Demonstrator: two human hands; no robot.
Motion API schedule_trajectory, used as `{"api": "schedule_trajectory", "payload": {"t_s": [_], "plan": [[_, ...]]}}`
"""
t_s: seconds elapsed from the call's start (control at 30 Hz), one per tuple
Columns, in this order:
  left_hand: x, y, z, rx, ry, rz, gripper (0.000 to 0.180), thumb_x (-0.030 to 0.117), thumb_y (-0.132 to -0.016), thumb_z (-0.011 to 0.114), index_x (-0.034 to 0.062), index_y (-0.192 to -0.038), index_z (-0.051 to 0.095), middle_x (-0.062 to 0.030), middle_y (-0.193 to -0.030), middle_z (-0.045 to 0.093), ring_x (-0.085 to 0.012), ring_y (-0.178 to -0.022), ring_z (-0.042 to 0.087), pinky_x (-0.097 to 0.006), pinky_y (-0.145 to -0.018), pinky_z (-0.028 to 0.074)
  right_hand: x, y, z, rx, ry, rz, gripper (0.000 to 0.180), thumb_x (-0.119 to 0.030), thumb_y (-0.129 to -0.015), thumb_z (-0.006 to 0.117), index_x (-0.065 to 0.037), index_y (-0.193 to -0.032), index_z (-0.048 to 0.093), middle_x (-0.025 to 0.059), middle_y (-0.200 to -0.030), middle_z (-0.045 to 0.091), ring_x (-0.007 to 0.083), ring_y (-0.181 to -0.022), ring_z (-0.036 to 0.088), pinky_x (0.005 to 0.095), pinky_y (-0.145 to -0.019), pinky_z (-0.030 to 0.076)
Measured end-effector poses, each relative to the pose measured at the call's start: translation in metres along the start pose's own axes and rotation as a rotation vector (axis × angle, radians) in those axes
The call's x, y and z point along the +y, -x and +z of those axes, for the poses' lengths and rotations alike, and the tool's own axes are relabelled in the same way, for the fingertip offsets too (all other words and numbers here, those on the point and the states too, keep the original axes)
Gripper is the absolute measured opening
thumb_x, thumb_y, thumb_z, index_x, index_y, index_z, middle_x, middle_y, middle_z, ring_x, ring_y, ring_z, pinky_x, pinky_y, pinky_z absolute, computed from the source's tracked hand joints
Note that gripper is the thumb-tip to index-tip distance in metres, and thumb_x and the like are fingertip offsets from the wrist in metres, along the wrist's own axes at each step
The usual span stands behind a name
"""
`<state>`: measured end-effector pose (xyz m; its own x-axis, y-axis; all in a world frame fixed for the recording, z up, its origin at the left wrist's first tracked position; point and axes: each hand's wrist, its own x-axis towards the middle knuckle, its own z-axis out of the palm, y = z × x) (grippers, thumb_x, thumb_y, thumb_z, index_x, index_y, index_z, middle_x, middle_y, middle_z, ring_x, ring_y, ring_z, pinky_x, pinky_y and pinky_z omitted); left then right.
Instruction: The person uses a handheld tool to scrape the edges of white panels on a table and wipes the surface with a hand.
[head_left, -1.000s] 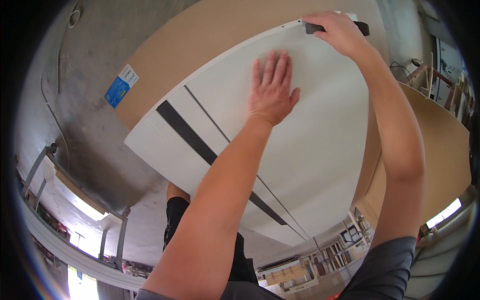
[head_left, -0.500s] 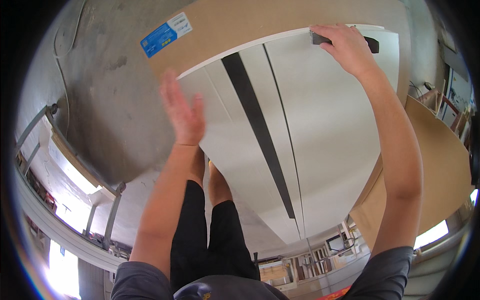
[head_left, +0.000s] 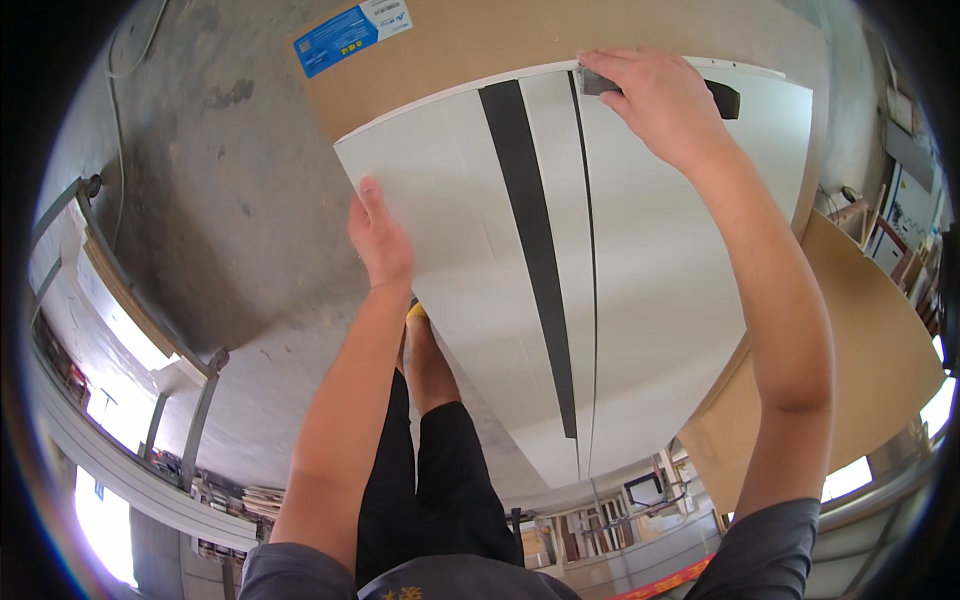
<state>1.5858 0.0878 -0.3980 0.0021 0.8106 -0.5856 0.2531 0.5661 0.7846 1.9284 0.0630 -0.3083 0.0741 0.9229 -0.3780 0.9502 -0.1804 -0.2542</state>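
Note:
A large white panel [head_left: 670, 270] lies before me, with a wide black strip [head_left: 532, 230] and a thin dark line running along it. My left hand [head_left: 384, 238] holds the panel's left edge, thumb on top and the other fingers hidden beneath. At the far edge, my right hand [head_left: 660, 105] is closed over a long dark hand tool [head_left: 724, 99] with a greyish end. The tool rests along that edge, close to the thin dark line; its middle is covered by my palm, so its exact kind is unclear.
Under the panel lies a brown board [head_left: 450, 70] bearing a blue and white label [head_left: 350, 38]. Another brown board [head_left: 850, 340] leans at the right. A metal-framed rack [head_left: 150, 310] stands on the left over the concrete floor [head_left: 230, 180]. Frames and boards are stacked in the background.
My left hand has come down and nearer from over the far left corner onto the panel's left edge. The right hand has slid the dark tool leftward along the far edge.

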Motion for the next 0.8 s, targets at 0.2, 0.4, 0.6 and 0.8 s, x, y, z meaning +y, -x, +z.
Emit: {"api": "schedule_trajectory", "payload": {"t_s": [0.2, 0.4, 0.6, 0.8], "plan": [[-0.007, 0.0, 0.003, 0.042, -0.104, 0.04, 0.062, 0.053, -0.112, 0.044, -0.0046, -0.12, 0.067, -0.0092, -0.108, 0.07, -0.0184, -0.098, 0.062, -0.033, -0.092, 0.05, 0.002, -0.001, 0.004, 0.049, 0.038, -0.05, 0.035, -0.01, -0.093, 0.072, -0.014, -0.128, 0.071, 0.0008, -0.12, 0.074, 0.0279, -0.114, 0.065, 0.047, -0.099, 0.052], [-0.01, -0.002, 0.003, 0.077, -0.148, 0.088, 0.058, 0.05, -0.111, 0.047, -0.0033, -0.124, 0.067, -0.0133, -0.108, 0.074, -0.0217, -0.096, 0.066, -0.035, -0.089, 0.052, -0.001, -0.004, 0.002, -0.016, 0.056, -0.044, 0.036, -0.01, -0.094, 0.07, -0.015, -0.13, 0.069, -0.0003, -0.12, 0.074, 0.0258, -0.115, 0.065, 0.0462, -0.101, 0.05], [-0.006, -0.001, 0.006, 0.091, -0.15, 0.062, 0.06, 0.051, -0.11, 0.047, -0.0045, -0.124, 0.066, -0.0143, -0.108, 0.074, -0.0234, -0.096, 0.067, -0.036, -0.089, 0.052, 0.018, -0.007, 0.007, -0.028, 0.004, -0.122, 0.039, -0.011, -0.096, 0.068, -0.015, -0.134, 0.067, -0.0006, -0.13, 0.071, 0.0247, -0.124, 0.061, 0.044, -0.109, 0.045], [-0.005, 0.001, 0.005, 0.086, -0.19, 0.062, 0.061, 0.051, -0.11, 0.047, -0.0053, -0.123, 0.065, -0.0141, -0.106, 0.073, -0.0232, -0.096, 0.065, -0.035, -0.089, 0.051, 0.033, -0.011, 0.01, -0.049, -0.059, -0.186, 0.041, -0.012, -0.096, 0.068, -0.016, -0.137, 0.067, -0.0008, -0.134, 0.07, 0.0244, -0.126, 0.06, 0.0433, -0.111, 0.045]]}}
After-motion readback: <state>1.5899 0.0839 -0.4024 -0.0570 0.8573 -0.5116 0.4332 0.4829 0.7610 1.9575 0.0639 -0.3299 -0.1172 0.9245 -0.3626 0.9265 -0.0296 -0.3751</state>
